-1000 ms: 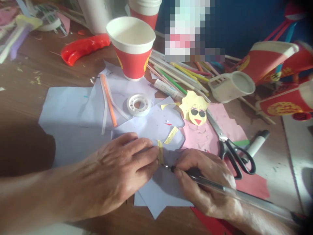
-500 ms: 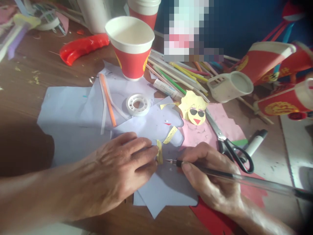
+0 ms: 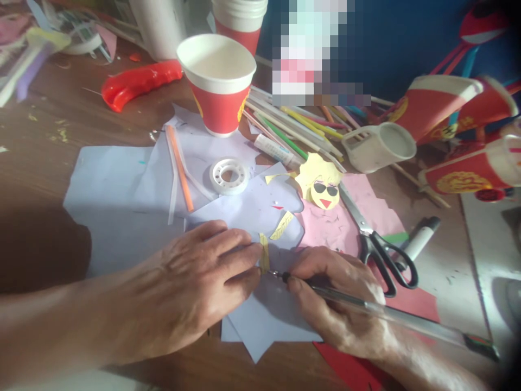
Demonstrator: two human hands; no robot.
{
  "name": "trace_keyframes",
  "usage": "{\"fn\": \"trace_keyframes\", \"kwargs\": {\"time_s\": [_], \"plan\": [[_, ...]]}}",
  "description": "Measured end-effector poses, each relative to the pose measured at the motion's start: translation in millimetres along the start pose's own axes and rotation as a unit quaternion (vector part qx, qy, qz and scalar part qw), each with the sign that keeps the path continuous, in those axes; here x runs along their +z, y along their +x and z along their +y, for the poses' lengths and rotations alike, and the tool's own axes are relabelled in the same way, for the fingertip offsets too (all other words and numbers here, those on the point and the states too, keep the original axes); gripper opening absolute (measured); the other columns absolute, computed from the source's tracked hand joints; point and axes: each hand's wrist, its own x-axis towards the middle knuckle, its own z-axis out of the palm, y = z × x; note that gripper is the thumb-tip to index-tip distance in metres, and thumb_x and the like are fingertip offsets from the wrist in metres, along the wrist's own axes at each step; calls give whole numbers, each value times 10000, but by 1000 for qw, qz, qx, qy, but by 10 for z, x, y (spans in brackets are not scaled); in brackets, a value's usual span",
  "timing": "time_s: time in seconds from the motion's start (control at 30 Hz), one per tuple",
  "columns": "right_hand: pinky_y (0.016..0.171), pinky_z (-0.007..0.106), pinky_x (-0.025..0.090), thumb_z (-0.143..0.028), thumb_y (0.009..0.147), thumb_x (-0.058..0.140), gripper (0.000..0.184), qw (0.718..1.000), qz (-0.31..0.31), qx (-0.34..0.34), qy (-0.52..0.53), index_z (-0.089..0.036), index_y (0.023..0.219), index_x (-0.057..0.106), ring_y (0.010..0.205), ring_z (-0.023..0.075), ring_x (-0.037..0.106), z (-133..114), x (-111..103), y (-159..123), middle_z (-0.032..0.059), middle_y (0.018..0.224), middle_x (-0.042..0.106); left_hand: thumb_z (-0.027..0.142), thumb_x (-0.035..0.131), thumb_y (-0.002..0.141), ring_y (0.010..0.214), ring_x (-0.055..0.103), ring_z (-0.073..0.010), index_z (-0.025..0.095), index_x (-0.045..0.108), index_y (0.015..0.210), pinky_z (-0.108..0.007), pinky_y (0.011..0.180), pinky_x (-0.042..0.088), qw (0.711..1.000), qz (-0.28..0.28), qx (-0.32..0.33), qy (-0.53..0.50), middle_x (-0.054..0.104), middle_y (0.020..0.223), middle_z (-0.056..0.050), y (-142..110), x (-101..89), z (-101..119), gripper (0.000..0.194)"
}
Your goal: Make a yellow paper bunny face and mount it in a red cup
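My right hand (image 3: 337,296) grips a black, clear-barrelled pen (image 3: 350,297) in a writing hold. The pen's tip touches or hovers at the lower end of a narrow yellow paper strip (image 3: 264,252). My left hand (image 3: 207,271) lies flat, palm down, on blue-grey paper (image 3: 118,212), its fingertips at the strip's left edge. A second yellow strip (image 3: 281,225) with drawn marks lies just above. Farther up sits a yellow paper face (image 3: 324,193) with dark glasses and a red mouth, partly over pink paper (image 3: 386,203).
Scissors (image 3: 370,233) and a marker (image 3: 423,239) lie to the right. A white tape ring (image 3: 215,176) and orange straw (image 3: 181,168) rest on the paper. Behind stand a paper cup (image 3: 220,103), a red-handled tool (image 3: 142,81), several straws (image 3: 297,122) and tipped cups (image 3: 468,171).
My right hand has moved left and slightly down with the pen, bringing its tip to the yellow strip's lower end. My left hand has stayed in place.
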Motion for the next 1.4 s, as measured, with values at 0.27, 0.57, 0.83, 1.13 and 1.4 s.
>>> {"fn": "trace_keyframes", "kwargs": {"time_s": [0.27, 0.57, 0.83, 1.13, 1.4], "plan": [[449, 225, 370, -192, 817, 552, 97, 1000, 3, 7, 3, -214, 726, 528, 442, 96, 497, -3, 9, -9, -41, 562, 552, 114, 334, 910, 846, 527, -211, 195, 669, 873, -360, 807, 367, 999, 31, -7, -7, 669, 975, -47, 52, -67, 13, 346], [464, 227, 387, -190, 822, 548, 96, 1000, 1, -6, -10, -204, 730, 523, 478, 102, 537, -1, 8, -7, -27, 588, 585, 155, 424, 887, 1004, 520, -247, 189, 647, 1007, -404, 869, 378, 1000, -8, 10, 13, 611, 1188, -79, -29, 9, -12, 256], [423, 214, 347, -175, 806, 544, 116, 999, 11, 15, -41, -181, 692, 526, 436, 84, 505, -17, 9, -6, -20, 548, 570, 157, 436, 885, 1004, 524, -248, 195, 657, 981, -407, 865, 388, 1000, 14, 15, 21, 621, 1171, -84, -25, 32, -17, 244], [398, 202, 333, -186, 813, 554, 107, 999, 17, 40, -13, -184, 710, 528, 397, 72, 455, -25, -12, -21, -42, 506, 531, 148, 438, 886, 1029, 524, -251, 188, 650, 990, -411, 884, 377, 1000, 8, 15, 14, 616, 1183, -88, -42, 17, -17, 241], [428, 203, 381, -179, 820, 561, 112, 998, 21, 55, 11, -184, 712, 533, 430, 83, 502, -27, 12, -10, -29, 541, 577, 171, 466, 873, 1050, 517, -248, 202, 646, 1021, -408, 918, 365, 1000, -16, 6, 13, 603, 1207, -74, -35, 11, -9, 235]]}}
